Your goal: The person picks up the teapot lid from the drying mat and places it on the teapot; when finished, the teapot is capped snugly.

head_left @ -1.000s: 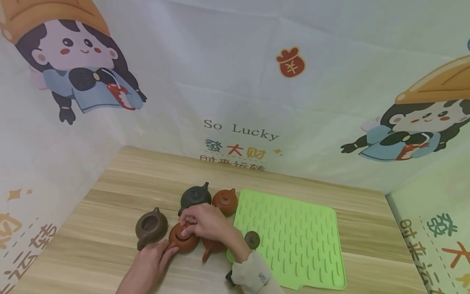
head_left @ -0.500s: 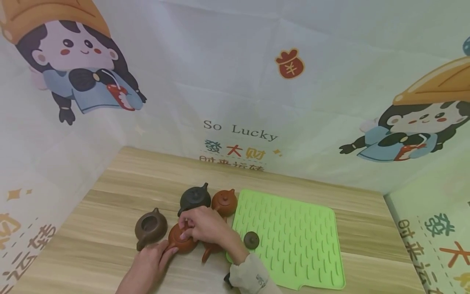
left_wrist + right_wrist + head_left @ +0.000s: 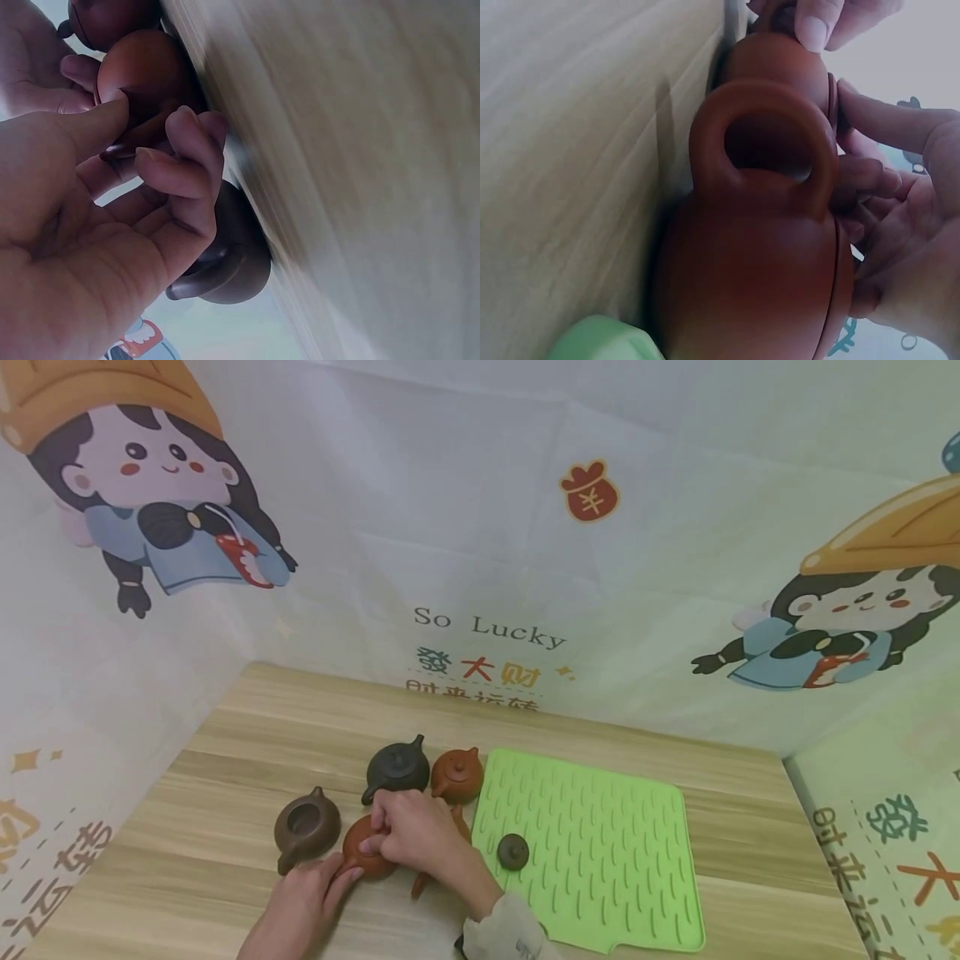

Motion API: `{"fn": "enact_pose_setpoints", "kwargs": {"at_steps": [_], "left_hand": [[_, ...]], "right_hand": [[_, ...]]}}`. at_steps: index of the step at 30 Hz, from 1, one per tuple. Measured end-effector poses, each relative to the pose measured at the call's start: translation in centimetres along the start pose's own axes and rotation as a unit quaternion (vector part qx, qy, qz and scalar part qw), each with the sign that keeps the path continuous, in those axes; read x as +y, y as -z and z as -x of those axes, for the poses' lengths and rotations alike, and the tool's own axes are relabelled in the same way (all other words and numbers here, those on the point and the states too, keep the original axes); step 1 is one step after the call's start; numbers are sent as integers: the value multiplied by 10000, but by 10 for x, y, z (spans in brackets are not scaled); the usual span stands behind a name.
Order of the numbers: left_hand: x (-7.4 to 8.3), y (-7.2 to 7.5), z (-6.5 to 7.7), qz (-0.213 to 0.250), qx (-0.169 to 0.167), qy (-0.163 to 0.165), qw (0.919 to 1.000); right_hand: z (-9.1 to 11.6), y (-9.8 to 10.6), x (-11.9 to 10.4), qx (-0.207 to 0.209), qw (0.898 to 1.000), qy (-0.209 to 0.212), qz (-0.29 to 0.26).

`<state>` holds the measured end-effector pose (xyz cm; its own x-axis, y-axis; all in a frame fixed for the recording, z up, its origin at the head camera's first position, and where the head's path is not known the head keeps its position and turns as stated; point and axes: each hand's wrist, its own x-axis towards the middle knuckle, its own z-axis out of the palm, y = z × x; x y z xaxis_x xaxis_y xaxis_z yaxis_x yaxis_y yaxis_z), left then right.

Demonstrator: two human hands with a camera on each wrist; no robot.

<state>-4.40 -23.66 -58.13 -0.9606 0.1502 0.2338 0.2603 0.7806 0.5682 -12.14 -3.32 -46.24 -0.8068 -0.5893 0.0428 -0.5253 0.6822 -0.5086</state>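
Note:
My left hand (image 3: 300, 897) grips the handle (image 3: 142, 136) of a reddish-brown clay teapot (image 3: 356, 837) standing on the table, thumb against curled fingers. Over its top, my right hand (image 3: 423, 837) pinches the lid, which sits on the opening; the knob is hidden by the fingers. A second reddish teapot (image 3: 750, 277) stands close beside, partly under my right forearm. To the left is a brown teapot (image 3: 327, 833) with its mouth uncovered. A dark brown lid (image 3: 513, 852) lies on the green mat (image 3: 607, 860).
Behind the hands stand a black teapot (image 3: 397, 768) and an orange-red teapot (image 3: 457, 775), both lidded. A dark object (image 3: 460, 947) shows partly beside my right sleeve. A printed cloth (image 3: 480, 527) hangs behind the wooden table (image 3: 247, 752).
The lid under my right hand, earlier tilted with a dark gap showing, has come down flat onto the teapot. My left hand has kept its hold on the handle.

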Motion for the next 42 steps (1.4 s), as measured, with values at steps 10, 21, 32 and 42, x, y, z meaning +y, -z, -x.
{"fn": "enact_pose_setpoints", "kwargs": {"at_steps": [10,21,32,42], "left_hand": [[38,30,-4,71,-591,669,9960],[51,106,-1,-477,-5,1202,9916],[30,96,-2,-675,-531,1195,9891],[-18,59,15,-813,204,543,9950]], "right_hand": [[14,17,-3,227,9991,-15,350],[90,64,108,458,9869,-397,-1497],[122,62,139,-262,9633,-355,-2648],[126,56,143,-417,9537,-174,-2974]]}}
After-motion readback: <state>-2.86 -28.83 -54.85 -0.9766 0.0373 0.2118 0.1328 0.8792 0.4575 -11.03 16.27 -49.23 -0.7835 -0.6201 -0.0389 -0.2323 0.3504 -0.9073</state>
